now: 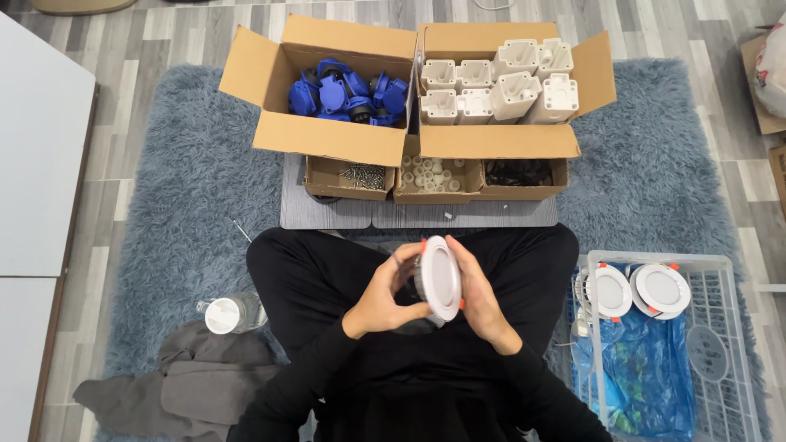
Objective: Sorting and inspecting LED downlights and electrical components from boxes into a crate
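A round white recessed lamp (440,277) with orange spring clips is held upright on its edge above my crossed legs. My left hand (383,296) grips its back, fingers curled behind the disc. My right hand (477,296) presses flat against its front rim. Both arms are in black sleeves. Ahead, one open cardboard box (327,135) holds several blue plastic parts (348,94), and another box (499,139) holds several white plastic housings (499,82).
Three small cardboard trays (434,176) of screws, white bushings and black pieces sit on a grey board (327,214). A white wire basket (720,327) at right holds two finished lamps (639,288) and a blue bag. A bottle (233,313) and grey cloth lie left, on a shaggy grey-blue rug.
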